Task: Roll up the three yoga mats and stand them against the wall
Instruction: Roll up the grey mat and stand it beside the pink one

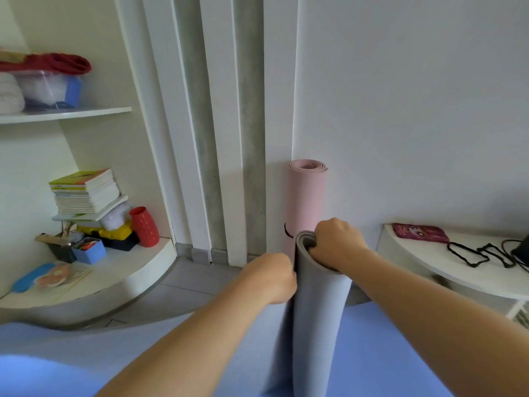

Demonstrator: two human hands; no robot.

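A pink rolled mat [307, 196] stands upright against the white wall [415, 110], with a black strap around its lower part. In front of it a grey rolled mat [317, 319] stands upright, held by both hands. My right hand [336, 242] grips the roll's top rim, fingers tucked inside the open end. My left hand [273, 277] is closed on the roll's outer edge at its left side. A blue mat [386, 353] lies flat on the floor under the grey roll and fills the lower part of the view.
A curved white shelf unit [114, 279] at left holds books, a red vase [144, 226], a blue box and toys. A low white ledge [446, 267] at right carries a pink pouch and black cords. Grey tiled floor [194, 285] lies between them.
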